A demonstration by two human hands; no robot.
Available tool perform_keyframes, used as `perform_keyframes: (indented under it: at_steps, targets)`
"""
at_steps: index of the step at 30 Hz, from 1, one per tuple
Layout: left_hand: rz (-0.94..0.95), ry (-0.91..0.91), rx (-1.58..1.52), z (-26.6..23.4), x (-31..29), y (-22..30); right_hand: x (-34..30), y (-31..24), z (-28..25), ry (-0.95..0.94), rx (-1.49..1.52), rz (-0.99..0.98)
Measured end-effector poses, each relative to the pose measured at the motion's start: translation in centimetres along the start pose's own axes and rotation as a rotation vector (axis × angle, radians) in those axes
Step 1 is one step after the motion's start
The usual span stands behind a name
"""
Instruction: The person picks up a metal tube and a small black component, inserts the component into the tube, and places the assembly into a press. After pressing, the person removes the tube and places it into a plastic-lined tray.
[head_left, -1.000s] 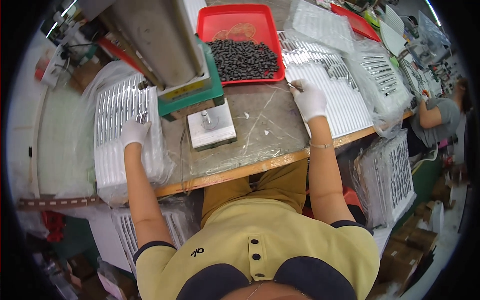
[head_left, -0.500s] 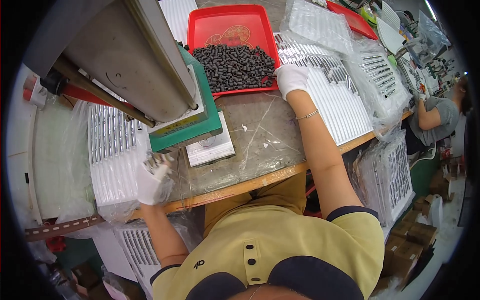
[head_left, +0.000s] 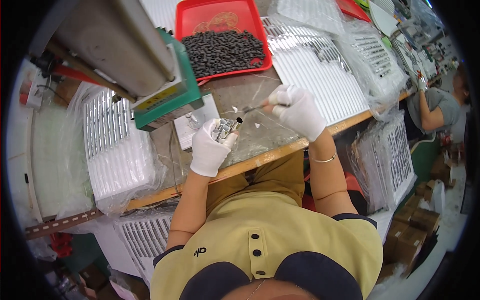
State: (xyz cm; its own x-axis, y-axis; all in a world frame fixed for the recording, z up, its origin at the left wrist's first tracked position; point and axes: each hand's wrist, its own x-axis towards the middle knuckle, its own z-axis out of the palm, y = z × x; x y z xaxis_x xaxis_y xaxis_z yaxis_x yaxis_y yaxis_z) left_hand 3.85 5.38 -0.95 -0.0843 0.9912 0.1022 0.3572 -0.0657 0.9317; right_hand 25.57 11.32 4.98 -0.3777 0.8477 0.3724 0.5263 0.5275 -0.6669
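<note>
My left hand (head_left: 209, 151), in a white glove, is closed around a bunch of short shiny metal tubes (head_left: 223, 128), their open ends facing up. One tube (head_left: 239, 121) stands out from the bunch and looks dark inside. Just to the right, my gloved right hand (head_left: 301, 113) pinches a thin metal tool (head_left: 256, 107), whose dark tip points toward the tubes without touching them. Behind both hands lies a red tray (head_left: 266, 56) holding a heap of small black sleeve-like pieces (head_left: 222, 54).
A press with a green head (head_left: 167, 112) stands at left over a pale metal block (head_left: 182, 131). White ribbed trays with metal tubes lie at left (head_left: 107, 130) and right (head_left: 320, 90), partly under clear plastic. A co-worker (head_left: 432, 112) is at far right.
My left hand has come from the left tray to the middle with the tubes. My right hand has drawn back from the red tray toward me, now with the thin tool showing.
</note>
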Motion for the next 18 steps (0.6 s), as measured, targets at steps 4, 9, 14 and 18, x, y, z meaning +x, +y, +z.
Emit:
perform_keyframes:
  at_steps: [4,9,14,18]
  targets:
    - [0.075,-0.087,0.058,1.9,0.0,0.1,-2.3,-0.9,-0.8,-0.044,-0.119,0.071]
    - [0.334,0.035,0.161,4.3,-0.3,-0.1,-3.1,-1.8,-2.9,-0.148,-0.539,0.019]
    - [0.254,-0.026,0.045,6.7,-0.5,0.5,-3.8,-1.3,-4.0,-0.289,-0.680,0.054]
    - [0.387,-0.065,0.162,7.5,0.0,1.1,-4.2,1.0,-5.0,-0.324,-0.536,0.162]
